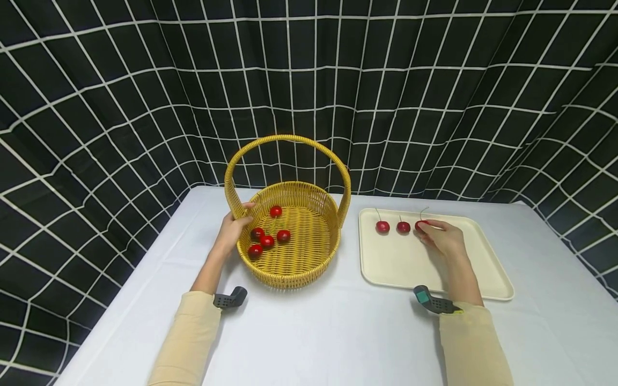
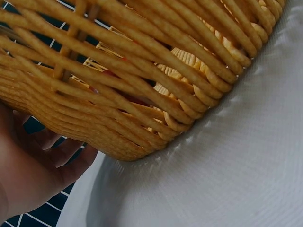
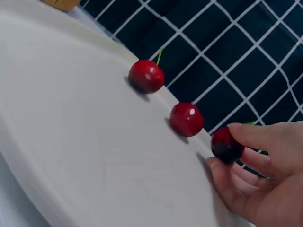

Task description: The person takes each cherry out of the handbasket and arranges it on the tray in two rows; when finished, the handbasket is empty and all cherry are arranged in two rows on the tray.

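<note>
My left hand (image 1: 230,231) grips the left side of a yellow wicker basket (image 1: 311,238) with a tall arched handle (image 1: 285,138), close to where handle and rim meet. Part of that hand is hidden behind the weave in the left wrist view. Several red cherries lie on the left side of the basket floor, one (image 1: 283,236) nearest its middle. Over the cream tray (image 1: 401,265), my right hand (image 1: 445,238) pinches a dark red cherry (image 3: 226,145) between thumb and fingers. Two more cherries, the left one (image 3: 146,76) and the middle one (image 3: 186,119), sit beside it along the tray's back edge.
Basket and tray stand side by side on a table with a white cloth (image 1: 309,332). A black curtain with a white grid (image 1: 314,69) hangs behind and along both sides. The basket handle arches high above its rim.
</note>
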`<state>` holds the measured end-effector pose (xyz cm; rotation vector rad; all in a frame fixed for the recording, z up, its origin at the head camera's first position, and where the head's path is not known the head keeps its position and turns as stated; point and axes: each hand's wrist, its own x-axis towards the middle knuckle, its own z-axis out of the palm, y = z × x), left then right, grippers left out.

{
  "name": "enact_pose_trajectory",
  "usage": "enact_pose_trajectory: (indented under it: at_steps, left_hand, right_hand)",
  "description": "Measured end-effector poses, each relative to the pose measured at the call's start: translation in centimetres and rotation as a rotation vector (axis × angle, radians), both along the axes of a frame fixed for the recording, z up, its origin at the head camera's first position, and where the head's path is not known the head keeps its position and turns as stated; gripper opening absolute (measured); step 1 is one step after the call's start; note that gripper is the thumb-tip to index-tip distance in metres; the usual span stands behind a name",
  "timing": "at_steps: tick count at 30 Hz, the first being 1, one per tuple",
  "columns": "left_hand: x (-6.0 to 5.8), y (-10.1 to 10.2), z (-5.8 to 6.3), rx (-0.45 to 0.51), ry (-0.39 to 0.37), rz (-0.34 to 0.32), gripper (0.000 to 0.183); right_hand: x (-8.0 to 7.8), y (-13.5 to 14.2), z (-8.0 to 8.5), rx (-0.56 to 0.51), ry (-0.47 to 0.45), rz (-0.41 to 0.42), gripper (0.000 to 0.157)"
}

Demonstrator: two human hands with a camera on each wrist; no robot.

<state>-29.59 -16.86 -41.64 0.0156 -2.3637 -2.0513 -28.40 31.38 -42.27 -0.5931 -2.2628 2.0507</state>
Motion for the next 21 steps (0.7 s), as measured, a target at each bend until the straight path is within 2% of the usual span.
enact_pose_trajectory:
  at_steps: [3,6,8,10,21]
  left_hand:
    - [0.7,0.3,1.0,0.008,-0.016,-0.009,0.045]
    - [0.6,0.3,1.2,0.013,-0.035,-0.010,0.045]
    - [0.5,0.2,1.0,0.012,-0.028,-0.011,0.045]
    - [0.0,0.0,0.2,0.014,-0.021,-0.009,0.045]
    - [0.1,0.0,0.0,-0.015,0.006,0.004,0.045]
  right_hand:
    - [-0.1,0.2,-0.2,0.066,-0.024,-0.022,0.053]
    - [-0.2,0.2,-0.5,0.097,-0.025,-0.041,0.052]
    - [-0.3,0.1,-0.7,0.115,-0.020,-0.051,0.051]
    - [-0.3,0.0,-0.9,0.138,-0.011,-0.060,0.050]
    - [0.0,-0.3,-0.4,0.206,-0.046,-0.100,0.049]
